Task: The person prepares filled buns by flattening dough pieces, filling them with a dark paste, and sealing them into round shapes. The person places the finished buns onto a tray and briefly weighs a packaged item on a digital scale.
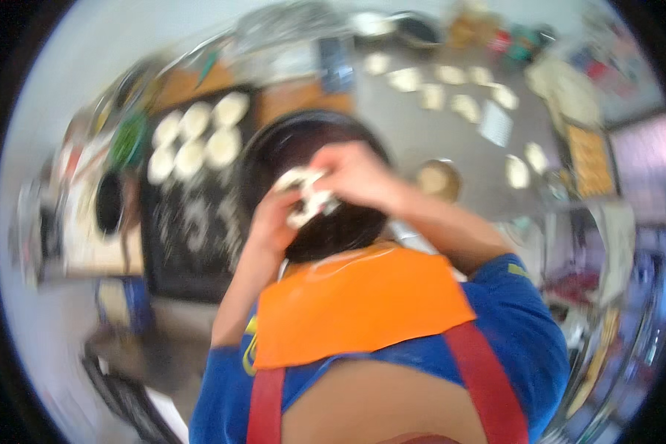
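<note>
Both of my hands are raised over a large dark round bowl (pixel 351 229) at the middle of the view. A torn, whitish lump that looks like dough (pixel 302 216) is pinched between them. My left hand (pixel 275 218) grips its left side with bent fingers. From the right, my right hand (pixel 351 174) closes on its upper edge. Motion blur softens the fingers and the lump's outline. What lies in the bowl cannot be made out.
Left of the bowl, a black tray (pixel 200 244) holds several flat pale rounds (pixel 194 120) in rows. More pale pieces (pixel 431 96) lie scattered on the grey table (pixel 488 166) at right, near a small brown bowl (pixel 438 180) and a white sheet (pixel 496 123). A green bowl (pixel 128 140) stands far left.
</note>
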`<state>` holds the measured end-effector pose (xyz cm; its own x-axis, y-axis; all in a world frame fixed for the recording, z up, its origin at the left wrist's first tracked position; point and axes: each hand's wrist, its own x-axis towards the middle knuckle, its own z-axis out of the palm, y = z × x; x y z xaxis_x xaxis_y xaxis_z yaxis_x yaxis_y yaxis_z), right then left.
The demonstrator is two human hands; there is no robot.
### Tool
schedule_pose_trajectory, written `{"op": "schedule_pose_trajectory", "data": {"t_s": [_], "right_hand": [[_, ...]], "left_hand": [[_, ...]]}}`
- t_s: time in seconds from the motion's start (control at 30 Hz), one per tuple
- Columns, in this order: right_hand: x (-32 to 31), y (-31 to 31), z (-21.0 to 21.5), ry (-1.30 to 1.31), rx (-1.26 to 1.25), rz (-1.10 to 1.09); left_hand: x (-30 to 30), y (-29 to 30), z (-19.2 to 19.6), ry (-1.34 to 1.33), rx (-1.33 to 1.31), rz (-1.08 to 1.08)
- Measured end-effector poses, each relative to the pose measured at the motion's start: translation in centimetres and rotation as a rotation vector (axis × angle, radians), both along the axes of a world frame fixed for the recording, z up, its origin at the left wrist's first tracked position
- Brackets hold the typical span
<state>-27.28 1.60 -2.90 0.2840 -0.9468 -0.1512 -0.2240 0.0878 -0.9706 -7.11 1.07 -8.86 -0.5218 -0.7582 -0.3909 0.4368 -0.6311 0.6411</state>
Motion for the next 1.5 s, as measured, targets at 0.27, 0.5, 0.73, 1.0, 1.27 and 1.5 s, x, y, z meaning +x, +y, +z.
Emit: {"op": "schedule_pose_trajectory", "data": {"t_s": [0.27,0.5,0.73,1.0,1.27,1.5], "right_hand": [[3.1,2.6,-6.1,0.246,-0.916,-0.043],[-0.8,1.4,-4.0,0.196,-0.800,-0.110],[-4.1,-1.7,-3.2,-0.375,0.134,-0.238],[0.6,-0.3,-2.6,-0.714,0.198,-0.483],[1.0,4.4,0.6,0.054,-0.406,-0.158],[-1.5,1.4,-0.2,0.233,-0.516,-0.012]], "left_hand": [[-1.1,-0.7,-1.0,-0.285,-0.137,0.096],[-4.5,-0.7,3.4,-0.258,-0.030,-0.033],[-3.4,-4.4,3.8,-0.189,-0.245,-0.209],[-4.6,0.1,1.0,-0.531,-0.580,0.227],[-3.2,2.4,2.9,-0.447,-0.526,0.350],[-4.2,1.5,2.7,-0.294,-0.322,0.161]]}}
